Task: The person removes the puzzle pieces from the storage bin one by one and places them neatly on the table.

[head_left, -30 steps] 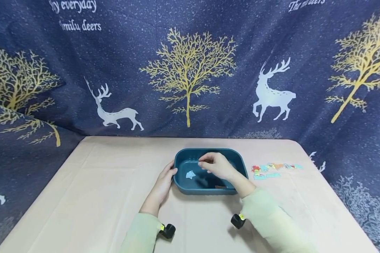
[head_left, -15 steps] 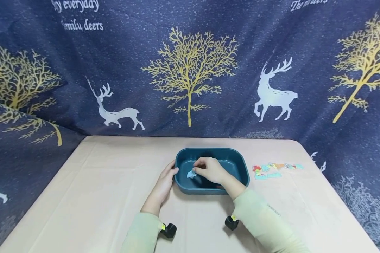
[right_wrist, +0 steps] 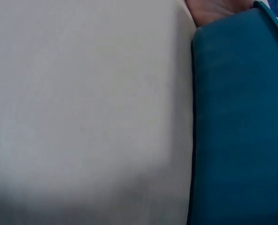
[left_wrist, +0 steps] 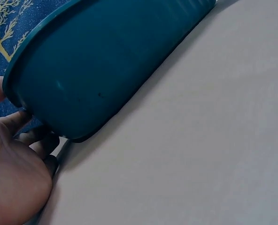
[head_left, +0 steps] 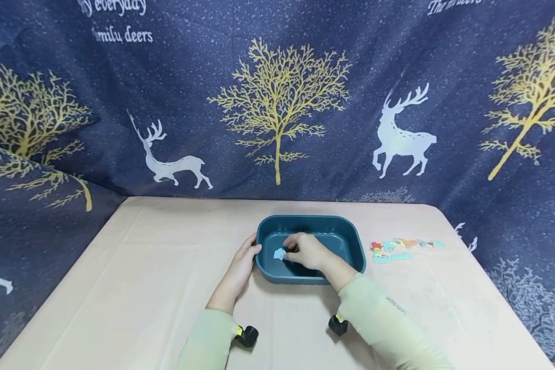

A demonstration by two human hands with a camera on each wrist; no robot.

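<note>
A dark teal plastic basin (head_left: 300, 280) stands on the table. My left hand (head_left: 237, 267) holds its left end, the thumb at the rim; in the left wrist view the fingers (left_wrist: 45, 143) lie against the outer wall. Inside the basin, a small light-blue flat piece (head_left: 279, 254) with an irregular outline lies on the floor. My right hand (head_left: 308, 252) reaches in over the front wall, its fingertips at the right side of that piece, with a gap between thumb and forefinger. The right wrist view shows only the basin's outer side and part of the left hand.
Right of the basin, several colourful flat pieces lie in a row (head_left: 409, 243), with a light-blue piece (head_left: 401, 256) below. A pale cloth covers the table (head_left: 134, 288). A dark blue curtain (head_left: 240, 169) with deer and trees hangs behind.
My right hand has moved down and slightly left to the light-blue piece, and its thumb and forefinger have parted. A brown piece at the basin's front is now hidden. The left hand stays put.
</note>
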